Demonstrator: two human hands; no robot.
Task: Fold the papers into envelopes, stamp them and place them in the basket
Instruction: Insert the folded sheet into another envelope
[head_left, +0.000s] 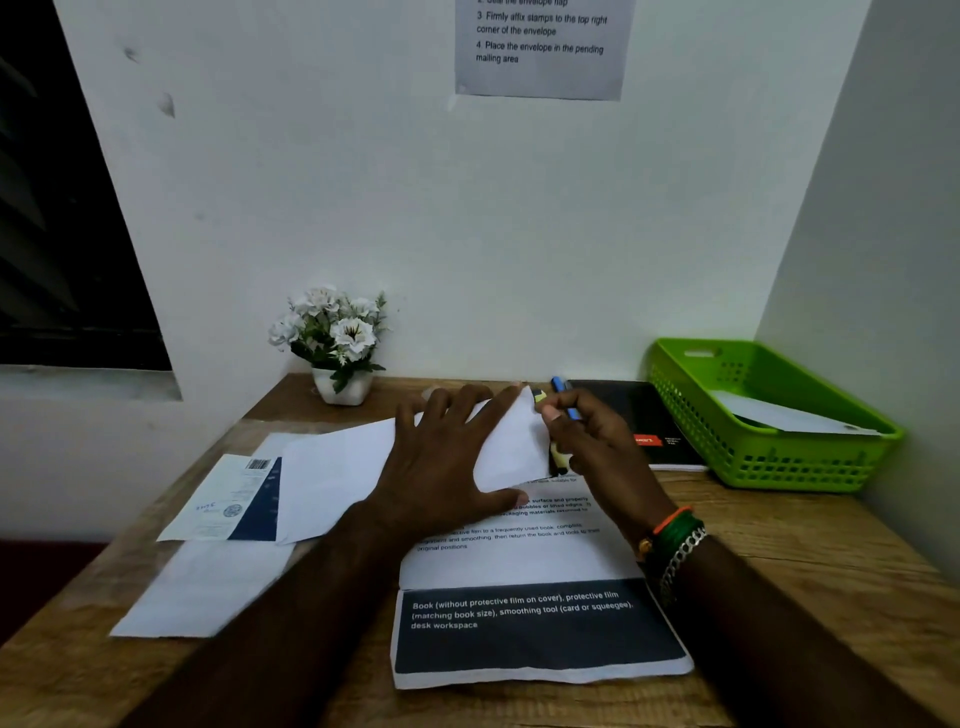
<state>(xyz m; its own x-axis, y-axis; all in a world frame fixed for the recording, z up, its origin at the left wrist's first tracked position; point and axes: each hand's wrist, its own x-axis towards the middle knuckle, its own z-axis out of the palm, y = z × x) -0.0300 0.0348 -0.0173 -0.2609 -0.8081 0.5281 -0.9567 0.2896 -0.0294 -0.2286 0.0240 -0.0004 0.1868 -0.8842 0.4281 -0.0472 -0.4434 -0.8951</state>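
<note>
A white paper (337, 470) lies across the middle of the desk, its right end folded up into a point. My left hand (447, 462) lies flat on this paper with fingers spread, pressing it down. My right hand (587, 441) pinches the folded right corner between thumb and fingers. A yellow and black glue stick (558, 460) and a blue pen (563, 395) show beside that hand; I cannot tell if it grips them. The green basket (691, 395) stands at the back right with a white envelope (779, 415) inside.
A printed sheet with a dark band (535, 629) lies under the paper near the front. More white sheets (208, 587) and a blue-edged printed slip (228, 499) lie at the left. A black notebook (639, 415) sits by the basket. A white flower pot (343, 384) stands at the back.
</note>
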